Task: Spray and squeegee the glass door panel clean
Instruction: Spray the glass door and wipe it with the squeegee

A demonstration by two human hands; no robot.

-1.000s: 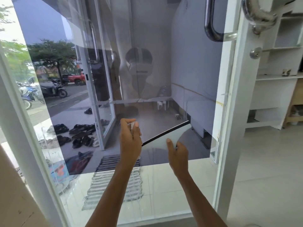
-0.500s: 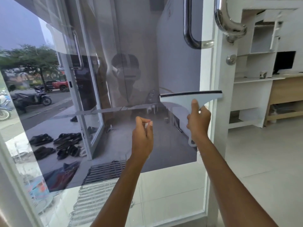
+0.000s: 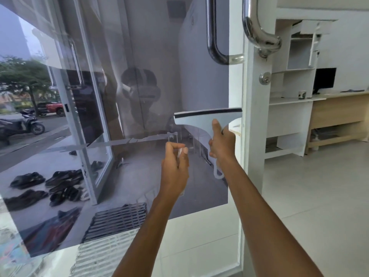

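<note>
"Glass door panel, dark-tinted and mirroring a street of parked scooters, fills the left of the shot, hung in a white door frame. Who holds what?"

"Both hands are busy. The right hand grips the handle of a white plastic squeegee with a black rubber blade, blade level, at the panel's right edge, below the chrome pull handle. The left hand is curled round a small whitish object, probably the sprayer; too little shows to be sure."

"Where might it go wrong?"

"At that edge, I'd say. The blade's right tip reaches the frame. If it rides up on the frame, the rubber could lift off the glass and leave a streak down the side."

"Anything else?"

"Whether the blade is pressed to the glass, I cannot tell, and no wet sheen shows around it. On dry tint the rubber would likely chatter and skip. The left hand sits just beside and below the blade, so a straight downward pull could run into it. And the tint ends in a hard lower edge; a blade corner catching there might lift it. The door also looks ajar, so firm pressure may swing it away."
</note>
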